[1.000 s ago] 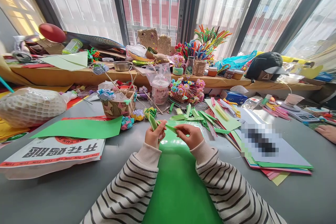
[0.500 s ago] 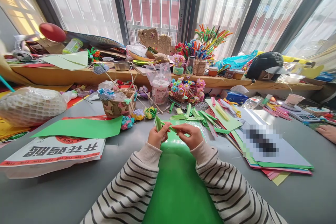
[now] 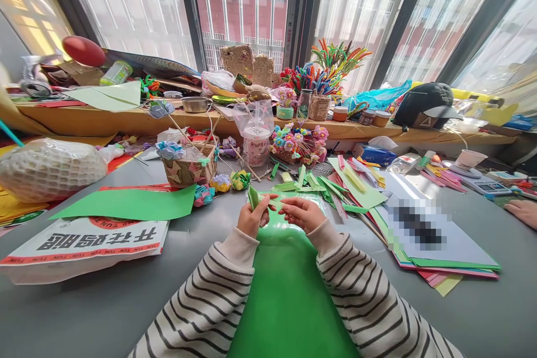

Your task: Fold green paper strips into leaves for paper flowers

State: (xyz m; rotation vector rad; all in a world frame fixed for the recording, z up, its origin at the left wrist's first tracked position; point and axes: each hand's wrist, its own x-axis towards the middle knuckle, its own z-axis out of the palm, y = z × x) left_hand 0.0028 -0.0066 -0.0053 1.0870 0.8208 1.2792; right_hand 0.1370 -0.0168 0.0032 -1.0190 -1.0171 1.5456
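My left hand (image 3: 253, 217) is closed on a folded piece of green paper (image 3: 253, 197), whose pointed end sticks up above the thumb. Just to the right, my right hand (image 3: 302, 215) has its thumb and fingers drawn together in a pinch, a small gap away from the left fingertips. Whether anything sits in that pinch is too small to make out. Both hands hover over a glossy green mat (image 3: 293, 291). Behind them lie several folded green paper strips (image 3: 312, 182).
A basket of paper flowers (image 3: 184, 172) and a lidded drink cup (image 3: 257, 148) stand behind the hands. To the left, a green sheet (image 3: 130, 204) covers part of a white packet (image 3: 96, 240). Stacked paper (image 3: 457, 251) lies right, near another person's hand (image 3: 522, 212).
My right hand has drawn slightly right, away from my left hand and the green paper it was touching. My left hand keeps its hold in nearly the same place.
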